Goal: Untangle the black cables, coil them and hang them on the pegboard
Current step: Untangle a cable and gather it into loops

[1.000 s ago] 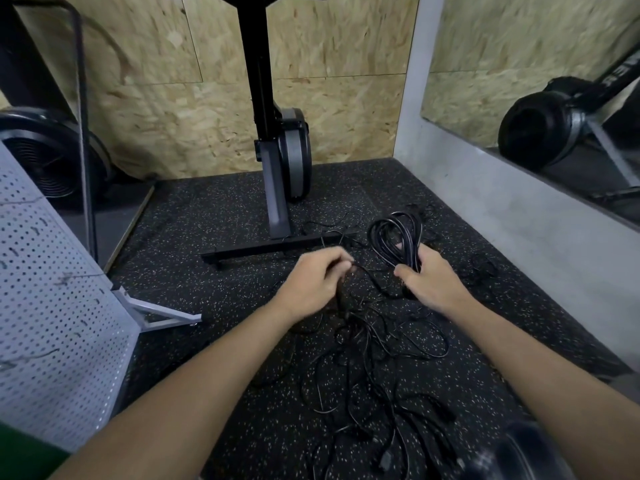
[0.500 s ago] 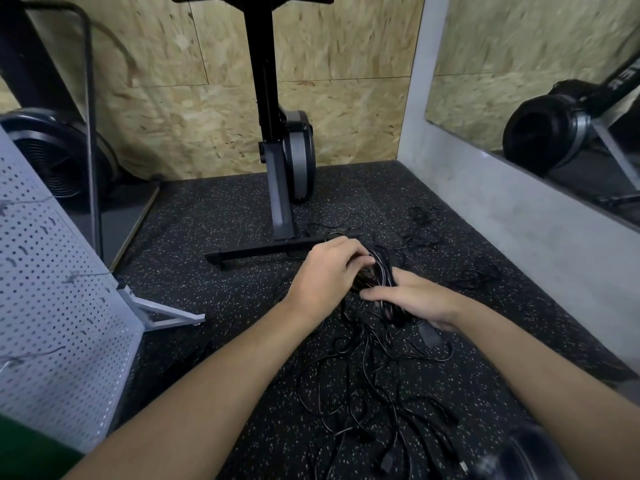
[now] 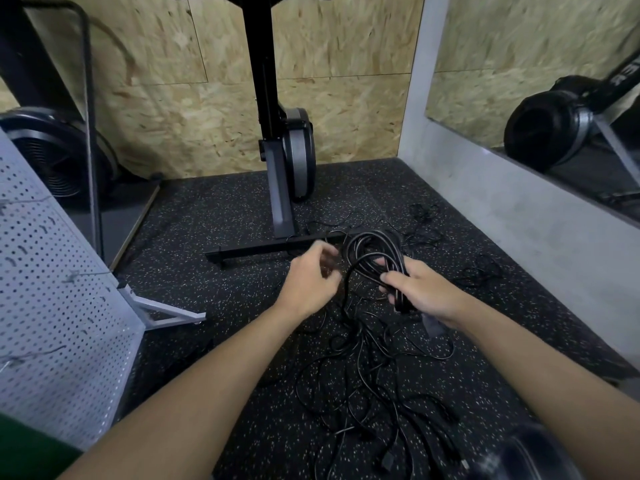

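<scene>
My right hand (image 3: 424,289) grips a coil of black cable (image 3: 372,251), whose loops stand up above the fingers. Just left of the coil, my left hand (image 3: 310,282) is blurred, its fingers curled round a strand that leads off the coil. Below both hands a tangle of loose black cables (image 3: 367,382) spreads over the speckled black floor mat (image 3: 214,223) toward me. The white pegboard (image 3: 52,306) leans at the far left on a grey foot, with a few hooks on it.
A black exercise machine post (image 3: 277,188) stands behind the hands, its base bar (image 3: 256,252) lying across the mat. Small cable bundles (image 3: 481,271) lie to the right near a concrete ledge (image 3: 519,237) under a mirror. A dark rounded object (image 3: 519,455) sits bottom right.
The hands were together over the coil half a second ago. My left hand has drawn back to the left, and the coil in my right hand now stands higher and fuller.
</scene>
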Available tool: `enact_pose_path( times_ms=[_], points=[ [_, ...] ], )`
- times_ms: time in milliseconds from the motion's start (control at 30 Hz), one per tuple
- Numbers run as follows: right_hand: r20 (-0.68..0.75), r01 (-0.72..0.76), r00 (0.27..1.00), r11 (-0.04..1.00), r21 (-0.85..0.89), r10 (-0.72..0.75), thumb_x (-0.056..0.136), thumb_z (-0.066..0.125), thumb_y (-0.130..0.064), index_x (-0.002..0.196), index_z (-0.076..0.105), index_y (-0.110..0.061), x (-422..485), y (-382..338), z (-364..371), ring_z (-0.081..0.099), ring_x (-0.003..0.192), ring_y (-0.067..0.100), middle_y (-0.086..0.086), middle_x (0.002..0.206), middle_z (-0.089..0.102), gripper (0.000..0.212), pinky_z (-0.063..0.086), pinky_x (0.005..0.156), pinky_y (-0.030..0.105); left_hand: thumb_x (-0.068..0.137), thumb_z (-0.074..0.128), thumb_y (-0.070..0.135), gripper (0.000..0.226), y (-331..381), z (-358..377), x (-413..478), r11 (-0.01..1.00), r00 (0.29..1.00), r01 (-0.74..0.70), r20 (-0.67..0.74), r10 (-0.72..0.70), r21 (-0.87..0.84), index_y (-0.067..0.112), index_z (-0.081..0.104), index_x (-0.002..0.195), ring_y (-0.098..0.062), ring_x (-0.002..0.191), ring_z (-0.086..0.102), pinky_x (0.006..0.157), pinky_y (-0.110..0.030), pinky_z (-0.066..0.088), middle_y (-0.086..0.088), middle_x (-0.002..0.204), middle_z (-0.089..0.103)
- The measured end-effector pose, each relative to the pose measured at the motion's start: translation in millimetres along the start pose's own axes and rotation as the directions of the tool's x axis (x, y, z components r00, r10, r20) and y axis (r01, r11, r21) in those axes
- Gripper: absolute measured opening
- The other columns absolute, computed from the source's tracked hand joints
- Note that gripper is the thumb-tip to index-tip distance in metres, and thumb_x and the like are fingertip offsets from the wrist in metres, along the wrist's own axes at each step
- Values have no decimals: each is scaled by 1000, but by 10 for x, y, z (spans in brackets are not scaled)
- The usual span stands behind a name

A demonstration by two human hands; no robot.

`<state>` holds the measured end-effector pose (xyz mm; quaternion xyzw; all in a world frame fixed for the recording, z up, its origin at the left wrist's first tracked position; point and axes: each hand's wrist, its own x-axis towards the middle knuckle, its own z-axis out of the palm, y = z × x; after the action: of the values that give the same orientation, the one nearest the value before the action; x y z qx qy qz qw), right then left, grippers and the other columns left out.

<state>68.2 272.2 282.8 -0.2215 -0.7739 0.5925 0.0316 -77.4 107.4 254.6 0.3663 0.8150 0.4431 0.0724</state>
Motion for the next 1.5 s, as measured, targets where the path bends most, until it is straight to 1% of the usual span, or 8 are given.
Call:
enact_pose_path(
  times_ms=[133,400,500,667,1067,1233,1433,1500],
  points=[
    [41,60,997,989,138,-66,107,50,-13,124,60,-16,-9,-43,6,57,69,15,6,89,64,19,50,65,35,100,69,26,11,-267,169,-69,992,947,43,310,-78,118,19,73,107,-8,86,67,79,-27,53,8,95,74],
    [-102,139,986,985,99,-129,109,52,-16,142,51,-16,2,-37,-13,62,72,8,2,96,65,33,52,71,33,107,57,26,21,-59,67,-45,999,992,38,118,-38,6,17,75,101,4,52,50,51,-13,38,17,76,65],
    [-144,190,969,979,-77,-200,107,56,-25,144,48,-26,-12,-23,-18,65,82,3,-6,99,68,38,52,84,31,107,57,26,22,240,-96,44,988,999,-6,-44,-1,-152,19,75,98,4,63,62,62,-13,45,20,77,70],
    [-151,318,932,943,-96,-330,105,59,-25,131,46,-38,-72,-122,51,62,87,-6,-15,99,64,32,45,82,14,100,68,31,8,369,-74,1,941,993,109,85,-86,-321,28,62,105,-27,78,77,81,-52,63,-5,94,76],
    [-78,295,949,946,-133,-307,98,69,-11,133,44,-32,-125,-131,152,55,97,-27,-19,119,61,47,39,82,-3,109,54,28,33,544,-19,-80,889,966,249,167,-198,-385,1,67,95,-32,72,78,75,-48,65,-18,78,77],
    [-103,235,966,972,-24,-236,95,70,0,132,52,-20,-108,-80,166,69,77,7,1,89,72,46,51,74,17,102,64,35,35,489,-34,-31,981,989,142,69,-134,-129,16,78,76,-21,66,76,74,-35,63,-2,69,77],
    [-134,231,963,973,-27,-232,91,76,-4,126,56,-30,-69,-74,157,68,98,-7,-9,110,74,48,49,86,10,103,66,20,30,493,19,-33,869,965,258,156,-210,-422,-8,73,93,-32,75,78,74,-37,65,-17,79,78],
    [-154,243,957,969,-46,-247,89,80,-11,120,58,-36,-47,-69,157,68,107,-2,-10,112,75,45,49,97,22,103,66,19,32,492,26,-33,858,966,252,175,-193,-448,-12,70,95,-31,77,79,75,-38,65,-18,81,78]
  ],
)
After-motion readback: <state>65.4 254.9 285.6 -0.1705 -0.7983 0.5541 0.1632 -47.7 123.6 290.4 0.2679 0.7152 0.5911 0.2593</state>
